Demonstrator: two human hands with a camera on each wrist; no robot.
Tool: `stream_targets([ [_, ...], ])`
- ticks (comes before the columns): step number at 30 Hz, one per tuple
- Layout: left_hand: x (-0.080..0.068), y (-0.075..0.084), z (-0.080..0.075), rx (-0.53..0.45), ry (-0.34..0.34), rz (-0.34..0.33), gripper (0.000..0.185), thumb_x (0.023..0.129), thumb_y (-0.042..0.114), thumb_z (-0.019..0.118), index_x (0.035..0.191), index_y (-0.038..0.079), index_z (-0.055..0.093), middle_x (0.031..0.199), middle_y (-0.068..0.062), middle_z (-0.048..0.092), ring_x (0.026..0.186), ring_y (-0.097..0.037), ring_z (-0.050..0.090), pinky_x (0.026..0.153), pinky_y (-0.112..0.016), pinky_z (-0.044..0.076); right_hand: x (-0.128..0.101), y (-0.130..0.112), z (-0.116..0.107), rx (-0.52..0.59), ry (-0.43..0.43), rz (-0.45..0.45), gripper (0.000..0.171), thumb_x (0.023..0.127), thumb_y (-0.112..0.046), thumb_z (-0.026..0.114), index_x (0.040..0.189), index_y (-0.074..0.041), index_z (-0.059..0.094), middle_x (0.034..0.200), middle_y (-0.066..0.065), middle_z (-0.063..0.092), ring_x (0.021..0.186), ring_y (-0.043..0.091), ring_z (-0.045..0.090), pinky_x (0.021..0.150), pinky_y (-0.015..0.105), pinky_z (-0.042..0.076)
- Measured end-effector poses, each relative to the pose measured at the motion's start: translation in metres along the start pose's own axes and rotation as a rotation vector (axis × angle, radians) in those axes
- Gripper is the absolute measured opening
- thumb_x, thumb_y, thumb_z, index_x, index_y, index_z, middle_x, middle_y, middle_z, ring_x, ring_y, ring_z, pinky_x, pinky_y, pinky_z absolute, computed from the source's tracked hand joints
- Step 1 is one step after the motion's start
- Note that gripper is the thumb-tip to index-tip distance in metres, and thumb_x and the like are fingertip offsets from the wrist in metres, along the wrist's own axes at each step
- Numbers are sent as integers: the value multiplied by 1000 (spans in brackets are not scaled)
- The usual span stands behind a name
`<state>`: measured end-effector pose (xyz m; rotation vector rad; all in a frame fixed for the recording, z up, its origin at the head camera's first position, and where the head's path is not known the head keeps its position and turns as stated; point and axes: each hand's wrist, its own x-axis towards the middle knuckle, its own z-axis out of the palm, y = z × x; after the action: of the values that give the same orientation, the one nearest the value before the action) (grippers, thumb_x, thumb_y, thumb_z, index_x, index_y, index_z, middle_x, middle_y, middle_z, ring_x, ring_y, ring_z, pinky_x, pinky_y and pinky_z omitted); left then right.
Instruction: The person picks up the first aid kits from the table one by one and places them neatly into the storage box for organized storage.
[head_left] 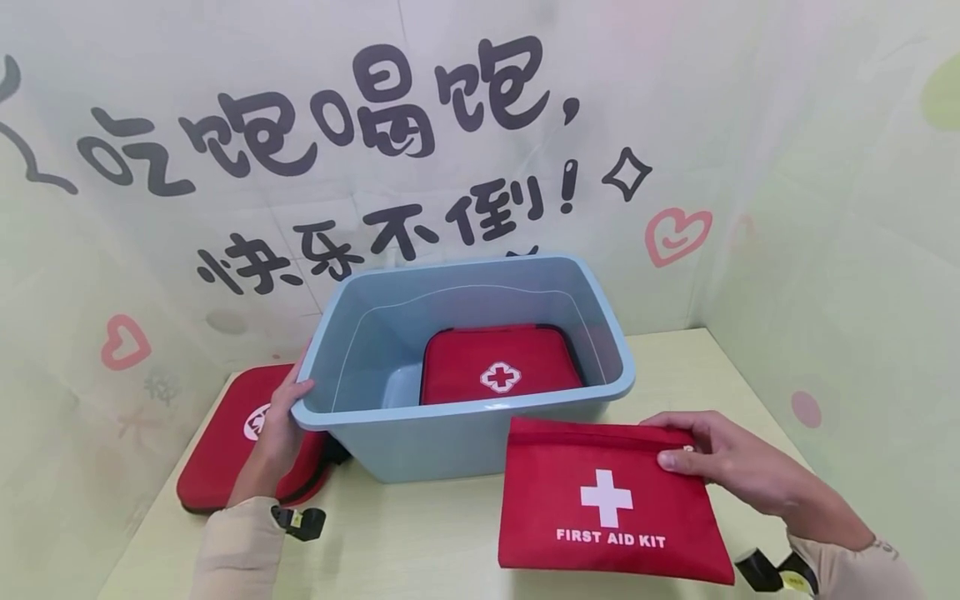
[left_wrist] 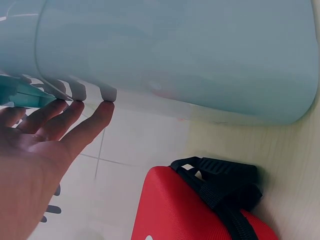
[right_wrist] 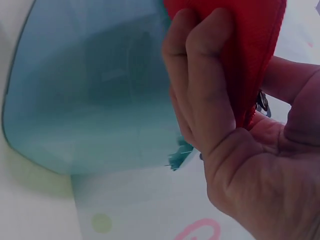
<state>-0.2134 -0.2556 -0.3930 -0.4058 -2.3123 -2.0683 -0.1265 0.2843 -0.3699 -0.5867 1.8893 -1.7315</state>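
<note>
A light blue plastic bin (head_left: pixel 465 402) stands on the table with a red first-aid case (head_left: pixel 498 362) lying flat inside it. My left hand (head_left: pixel 277 429) is at the bin's front left corner, thumb at the rim. In the left wrist view its straight fingers (left_wrist: pixel 75 120) touch the underside of the bin (left_wrist: pixel 200 55). A second red case (head_left: pixel 221 450) with a black strap (left_wrist: pixel 225 185) lies beside that hand. My right hand (head_left: pixel 720 458) pinches the top right corner of a flat red "FIRST AID KIT" pouch (head_left: pixel 607 500), fingers (right_wrist: pixel 205 85) curled over the fabric (right_wrist: pixel 255 45).
The pale table (head_left: pixel 420 542) ends at a printed backdrop (head_left: pixel 375 125) close behind the bin and a side wall (head_left: pixel 840 292) on the right. The pouch lies in front of the bin, its top edge against the bin's front wall.
</note>
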Motion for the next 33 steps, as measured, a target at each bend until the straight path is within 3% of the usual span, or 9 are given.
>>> stream_targets([
  [12, -1, 0, -2, 1, 1, 0, 65, 102, 31, 36, 160, 38, 8, 164, -2, 10, 141, -28, 19, 110, -63, 18, 13, -45, -8, -62, 0, -73, 38, 100, 0, 50, 136, -12, 57, 115, 17, 66, 95, 35, 70, 79, 48, 57],
  [21, 1, 0, -1, 31, -5, 17, 65, 102, 29, 39, 159, 40, 10, 164, 1, 12, 141, -30, 19, 110, -69, 18, 27, -70, -16, -107, 44, -79, 39, 101, -4, 51, 139, -11, 55, 115, 18, 64, 94, 36, 70, 79, 49, 57],
  [26, 2, 1, -2, 33, -4, 17, 66, 102, 29, 40, 159, 41, 10, 164, 2, 13, 141, -30, 20, 109, -70, 19, 34, -77, -18, -118, 72, -73, 38, 102, -6, 50, 139, 0, 49, 112, 18, 66, 91, 34, 71, 78, 44, 58],
  [33, 3, -2, -2, 20, -4, 23, 66, 102, 28, 40, 160, 39, 10, 164, 1, 13, 141, -30, 20, 110, -68, 18, 47, -90, -19, -133, 176, -40, 43, 101, -9, 54, 140, 5, 43, 111, 17, 65, 89, 31, 71, 77, 39, 59],
])
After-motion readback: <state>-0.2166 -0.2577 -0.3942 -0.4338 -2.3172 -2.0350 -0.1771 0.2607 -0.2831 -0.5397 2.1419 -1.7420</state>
